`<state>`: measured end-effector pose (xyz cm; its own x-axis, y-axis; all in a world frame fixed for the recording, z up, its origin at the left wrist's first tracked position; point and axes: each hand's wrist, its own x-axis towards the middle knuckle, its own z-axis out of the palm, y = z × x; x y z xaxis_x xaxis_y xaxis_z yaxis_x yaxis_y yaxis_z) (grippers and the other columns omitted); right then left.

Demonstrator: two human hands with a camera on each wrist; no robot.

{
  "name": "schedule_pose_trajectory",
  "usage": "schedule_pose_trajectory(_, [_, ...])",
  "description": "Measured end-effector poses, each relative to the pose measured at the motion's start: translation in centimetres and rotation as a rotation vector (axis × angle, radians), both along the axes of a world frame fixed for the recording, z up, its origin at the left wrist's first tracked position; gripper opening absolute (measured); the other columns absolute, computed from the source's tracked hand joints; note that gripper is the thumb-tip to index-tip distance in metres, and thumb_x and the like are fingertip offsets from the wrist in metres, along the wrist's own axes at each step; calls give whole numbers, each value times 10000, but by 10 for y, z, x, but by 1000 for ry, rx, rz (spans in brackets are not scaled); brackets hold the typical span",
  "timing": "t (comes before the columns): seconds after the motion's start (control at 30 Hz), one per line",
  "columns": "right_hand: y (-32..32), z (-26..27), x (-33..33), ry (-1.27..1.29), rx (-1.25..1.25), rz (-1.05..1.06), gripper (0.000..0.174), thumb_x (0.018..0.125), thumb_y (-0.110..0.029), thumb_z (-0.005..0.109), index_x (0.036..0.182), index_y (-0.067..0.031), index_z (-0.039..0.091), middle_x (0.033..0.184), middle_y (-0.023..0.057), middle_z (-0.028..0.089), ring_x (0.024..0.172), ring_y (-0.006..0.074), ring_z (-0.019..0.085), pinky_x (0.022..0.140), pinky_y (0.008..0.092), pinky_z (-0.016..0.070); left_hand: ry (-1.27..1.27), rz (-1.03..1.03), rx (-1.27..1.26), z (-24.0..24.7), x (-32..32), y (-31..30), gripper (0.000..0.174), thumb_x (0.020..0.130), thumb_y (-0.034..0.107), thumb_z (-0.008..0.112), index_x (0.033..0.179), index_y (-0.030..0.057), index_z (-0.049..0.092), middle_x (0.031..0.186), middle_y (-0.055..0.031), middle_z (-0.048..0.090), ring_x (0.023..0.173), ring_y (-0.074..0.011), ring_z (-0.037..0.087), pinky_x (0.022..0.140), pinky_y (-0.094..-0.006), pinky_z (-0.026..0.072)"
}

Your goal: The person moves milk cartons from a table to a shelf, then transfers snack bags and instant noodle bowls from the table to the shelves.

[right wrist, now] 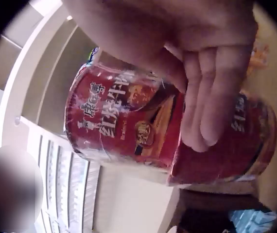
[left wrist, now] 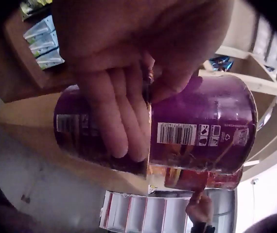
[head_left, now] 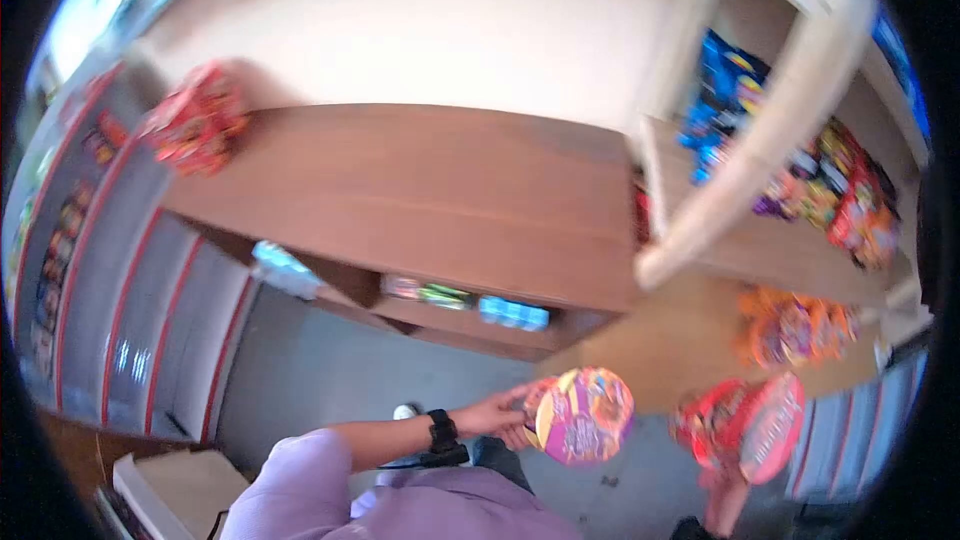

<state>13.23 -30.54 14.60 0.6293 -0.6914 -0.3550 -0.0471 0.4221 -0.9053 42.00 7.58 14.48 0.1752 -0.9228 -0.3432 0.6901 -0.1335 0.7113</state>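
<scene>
My left hand [head_left: 500, 416] grips a pair of purple instant noodle cups [left wrist: 201, 128], set end to end with barcodes on their sides. In the head view the round purple-and-orange lid [head_left: 583, 416] of one faces up. My right hand [head_left: 727, 492] holds a pair of red instant noodle cups [right wrist: 124, 114], also end to end, with Chinese lettering. Fingers [right wrist: 211, 107] of that hand lie across the seam between the red cups. Both pairs are held above the grey floor, the purple to the left of the red.
Ahead stands a brown wooden counter [head_left: 430, 170] with light blue packs [head_left: 513, 313] on its lower shelf. A red bag [head_left: 203, 118] lies on its left end. Grey shelves [head_left: 130, 290] with red edges line the left. Wooden shelving [head_left: 690, 240] with snack bags juts in at right; orange packs [head_left: 800, 327] sit below.
</scene>
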Motion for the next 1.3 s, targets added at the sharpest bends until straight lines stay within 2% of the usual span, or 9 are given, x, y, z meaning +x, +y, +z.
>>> schedule_pose_trajectory(0.23, [113,24,184,-212,109,620,368,935,-284,466,1150,13,493,981,129,610,753,202,622,627,328,513,-37,194,-20,5,7,167,645,967,134,412,1481,270,46,1020,-47,620,792,-115,618,691,-254,532])
schedule_pose_trajectory(0.3, [152,53,225,-248,114,743,398,937,-313,458,1170,7,486,991,136,613,754,202,622,622,329,513,-231,334,-46,8,12,218,700,945,200,509,1482,197,59,1388,-40,396,1097,-119,535,826,-286,522])
schedule_pose_trajectory(0.37, [198,83,268,-283,123,861,428,939,-343,450,1191,2,478,1000,142,616,755,203,622,617,329,512,-91,443,-49,69,16,271,695,930,168,539,1477,125,113,1431,-46,332,1274,-122,355,1037,-303,349])
schedule_pose_trajectory(0.5, [332,159,341,-323,155,1062,488,943,-401,435,1232,-9,463,1018,155,623,756,205,623,608,330,510,-258,734,28,77,2,365,703,897,104,580,1468,138,171,1415,-36,360,1247,-120,395,977,-287,415])
schedule_pose_trajectory(0.53, [362,154,373,-222,-169,974,561,944,-473,377,1203,14,479,1036,201,625,777,229,648,601,349,524,-240,790,49,78,-5,385,695,901,103,560,1468,132,159,1423,-41,342,1216,-129,433,930,-288,456])
schedule_pose_trajectory(0.63, [484,206,460,-340,-19,1063,162,904,-101,487,1041,-25,528,932,162,646,709,216,644,590,319,527,-191,943,168,91,-22,435,695,894,86,553,1466,128,161,1419,-47,345,1171,-147,485,880,-293,498])
schedule_pose_trajectory(0.77, [560,190,583,-404,56,1186,358,934,-127,435,1276,-52,359,878,185,655,735,253,673,647,341,575,-222,1218,289,65,-51,481,647,879,56,557,1439,125,241,1305,-30,479,1033,-127,584,772,-279,543])
schedule_pose_trajectory(1.03, [645,160,772,-277,98,1149,377,920,-95,350,1281,5,310,936,254,622,806,305,661,702,373,577,-85,1739,305,68,-60,509,512,816,-26,572,1295,68,418,1146,-30,590,952,-113,614,737,-256,540])
schedule_pose_trajectory(1.3, [672,140,852,-206,8,1109,355,919,-80,328,1264,1,299,951,265,610,800,332,659,677,396,580,-171,1859,271,108,19,524,403,877,27,525,1268,60,430,1126,-34,603,924,-143,633,680,-261,553])
